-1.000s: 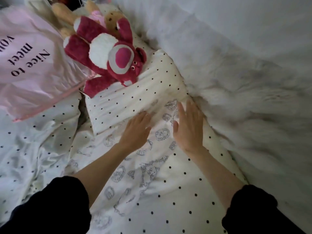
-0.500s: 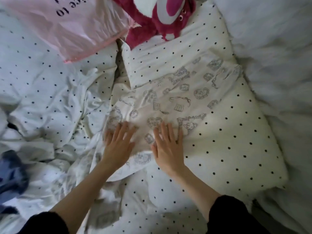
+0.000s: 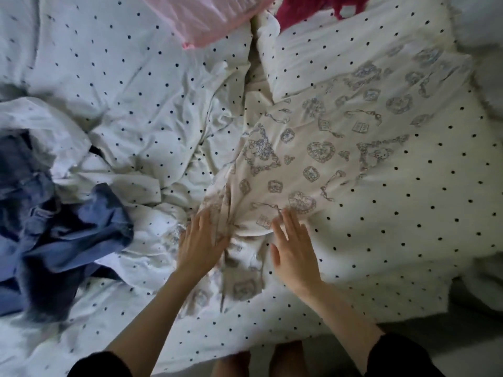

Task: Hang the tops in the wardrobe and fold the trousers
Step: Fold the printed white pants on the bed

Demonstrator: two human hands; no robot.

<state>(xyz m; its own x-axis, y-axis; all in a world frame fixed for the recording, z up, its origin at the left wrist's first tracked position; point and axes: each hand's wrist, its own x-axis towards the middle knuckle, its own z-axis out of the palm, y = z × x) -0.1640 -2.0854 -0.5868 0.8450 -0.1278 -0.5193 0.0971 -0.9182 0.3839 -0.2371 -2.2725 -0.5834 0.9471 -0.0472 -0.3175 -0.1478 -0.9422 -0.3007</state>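
The trousers (image 3: 313,159), cream with a grey print of hearts, bows and cats, lie spread on the bed (image 3: 136,85) in the one head view. They run from about 1 o'clock, over a dotted pillow (image 3: 408,213), down to about 6 o'clock near the bed's edge. The cloth is fairly flat across the pillow and bunches into folds low in the middle, between the two hands.

The left hand (image 3: 200,244) rests flat on the bunched lower part of the trousers, just left of the folds, at about 7 o'clock from the picture's centre. Its grip is apart: the fingers are straight and lie on the cloth, holding nothing. The right hand (image 3: 295,253) lies flat on the trousers at about 5 o'clock from centre, just right of the folds, fingers spread and straight, its grip also apart. The two hands are near each other with wrinkled cloth between them. Both forearms are bare, with dark sleeves (image 3: 400,357) at the bottom edge.

At 9 o'clock a blue garment (image 3: 70,235) lies crumpled on the dotted sheet, well apart from the trousers. At 12 o'clock a pink cloth (image 3: 206,20) lies at the top edge, and just right of it a dark red plush toy (image 3: 304,9) shows only in part.
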